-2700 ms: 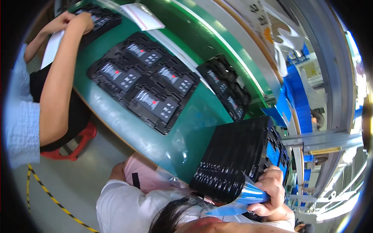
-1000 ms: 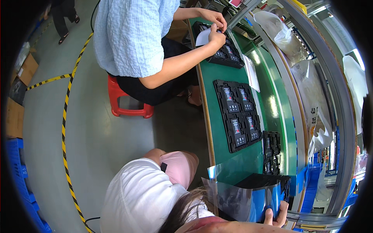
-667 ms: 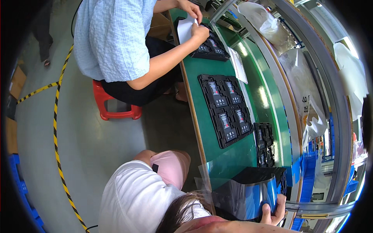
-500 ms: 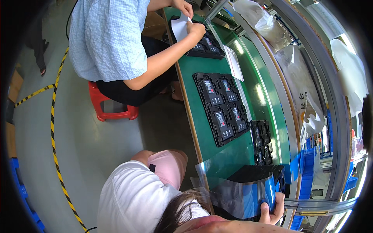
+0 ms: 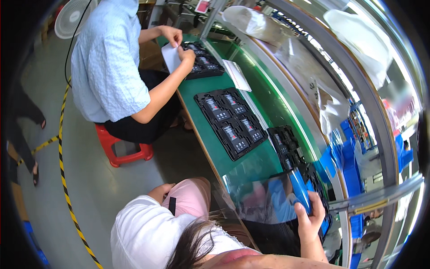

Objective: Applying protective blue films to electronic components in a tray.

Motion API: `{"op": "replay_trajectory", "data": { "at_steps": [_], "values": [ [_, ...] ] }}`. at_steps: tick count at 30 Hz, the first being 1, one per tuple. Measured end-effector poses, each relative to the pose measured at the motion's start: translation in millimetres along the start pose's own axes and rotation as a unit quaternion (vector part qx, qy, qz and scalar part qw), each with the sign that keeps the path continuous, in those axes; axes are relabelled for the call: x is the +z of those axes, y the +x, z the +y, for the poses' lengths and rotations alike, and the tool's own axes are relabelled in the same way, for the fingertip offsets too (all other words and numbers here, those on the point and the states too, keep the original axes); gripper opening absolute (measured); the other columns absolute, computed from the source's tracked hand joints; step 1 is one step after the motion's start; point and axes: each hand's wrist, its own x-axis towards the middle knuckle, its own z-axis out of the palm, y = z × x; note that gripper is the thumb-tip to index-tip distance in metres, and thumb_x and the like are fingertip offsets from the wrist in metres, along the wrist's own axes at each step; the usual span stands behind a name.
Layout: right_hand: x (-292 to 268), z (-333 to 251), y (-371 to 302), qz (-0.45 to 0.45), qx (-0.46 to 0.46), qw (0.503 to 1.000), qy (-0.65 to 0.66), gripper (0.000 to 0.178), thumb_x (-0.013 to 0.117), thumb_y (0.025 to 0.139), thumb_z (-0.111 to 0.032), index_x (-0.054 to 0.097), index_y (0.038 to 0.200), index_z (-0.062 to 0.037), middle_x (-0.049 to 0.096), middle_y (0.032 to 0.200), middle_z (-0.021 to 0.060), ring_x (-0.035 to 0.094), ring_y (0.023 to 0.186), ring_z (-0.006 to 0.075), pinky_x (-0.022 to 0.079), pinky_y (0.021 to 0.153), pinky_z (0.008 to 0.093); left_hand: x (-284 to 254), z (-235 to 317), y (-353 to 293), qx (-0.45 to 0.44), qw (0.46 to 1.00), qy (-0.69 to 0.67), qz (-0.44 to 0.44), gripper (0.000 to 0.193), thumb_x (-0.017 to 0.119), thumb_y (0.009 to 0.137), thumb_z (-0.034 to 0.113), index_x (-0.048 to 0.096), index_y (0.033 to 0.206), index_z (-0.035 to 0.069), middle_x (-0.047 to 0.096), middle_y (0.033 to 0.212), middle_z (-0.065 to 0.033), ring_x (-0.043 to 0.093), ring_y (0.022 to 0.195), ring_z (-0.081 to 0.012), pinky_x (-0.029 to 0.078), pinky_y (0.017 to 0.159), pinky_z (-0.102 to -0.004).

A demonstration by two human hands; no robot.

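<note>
My right hand [image 5: 310, 215] is closed, thumb against fingers, on the edge of a clear plastic sheet [image 5: 260, 201]. A bright blue band [image 5: 299, 190] runs along the sheet beside my fingers. The sheet bends over the near end of the green table, above black trays [image 5: 273, 235] partly hidden by it. My left hand [image 5: 167, 188] is down by my pink-clothed leg, away from the table. Its fingers are hidden. Ahead of the sheet lies a black tray [image 5: 230, 121] with several flat black, battery-like packs in its pockets.
Further along the green table [image 5: 188, 94], a co-worker [image 5: 112, 67] on a red stool [image 5: 121, 150] holds white paper over another black tray [image 5: 206, 65]. More trays [image 5: 286, 143] line the right side. A metal frame rail [image 5: 371, 197] and blue bins [image 5: 351, 168] stand right of my hand.
My right hand has moved forward, lifting the sheet's edge, and more of the blue band shows. The whole view has turned a little. The co-worker still holds the paper.
</note>
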Motion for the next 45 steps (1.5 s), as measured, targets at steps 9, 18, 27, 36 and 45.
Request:
{"op": "replay_trajectory", "data": {
  "at_steps": [9,18,27,36,45],
  "values": [
    [-17.0,-9.7,-19.0,0.039,-0.101,0.994,-0.001,0.032,0.071,0.074,-0.013,0.058,0.099,0.0018,0.060,0.085,0.0131,0.056,0.075,0.0241,0.044,0.069,0.0312,-24.6,-4.3,-19.6,0.091,0.889,0.448,0.033,0.050,0.055,0.078,0.048,0.068,0.097,0.003,0.067,0.086,-0.0158,0.065,0.079,-0.0286,0.051,0.070,-0.0401],
    [-35.2,-23.4,-17.2,0.056,-0.199,0.977,-0.053,0.047,0.071,0.077,-0.021,0.054,0.118,-0.0049,0.054,0.100,0.0143,0.056,0.090,0.0294,0.046,0.077,0.0344,24.7,179.1,-388.5,0.777,0.609,0.045,-0.154,0.031,0.046,0.095,0.023,0.052,0.075,0.000,0.053,0.069,-0.0082,0.052,0.058,-0.0137,0.042,0.055,-0.0238],
    [-43.6,-28.8,-51.2,0.102,-0.163,0.975,-0.109,0.059,0.072,0.076,-0.037,0.051,0.121,-0.0057,0.051,0.108,0.0170,0.057,0.090,0.0307,0.048,0.076,0.0353,110.4,194.1,-423.9,0.678,0.690,0.099,-0.234,0.028,0.066,0.083,0.015,0.060,0.106,-0.001,0.061,0.105,-0.0109,0.060,0.091,-0.0174,0.047,0.080,-0.0285],
    [-115.6,70.0,-144.3,0.334,0.197,0.900,-0.198,0.059,0.062,0.082,-0.046,0.054,0.117,0.0011,0.052,0.113,0.0193,0.054,0.102,0.0323,0.045,0.087,0.0382,111.0,226.4,-354.2,0.527,0.702,-0.197,-0.437,0.016,0.047,0.093,0.018,0.050,0.102,0.005,0.048,0.126,-0.0218,0.038,0.125,-0.0329,0.029,0.102,-0.0398],
    [-99.3,76.3,-142.5,0.111,0.382,0.907,-0.137,0.041,0.049,0.091,-0.030,0.056,0.106,0.0079,0.055,0.108,0.0222,0.054,0.102,0.0340,0.041,0.089,0.0361,118.2,207.5,-365.6,0.603,0.759,0.129,-0.208,0.016,0.061,0.086,0.014,0.063,0.092,-0.001,0.060,0.107,-0.0099,0.052,0.103,-0.0164,0.034,0.094,-0.0300]
  ]
}}
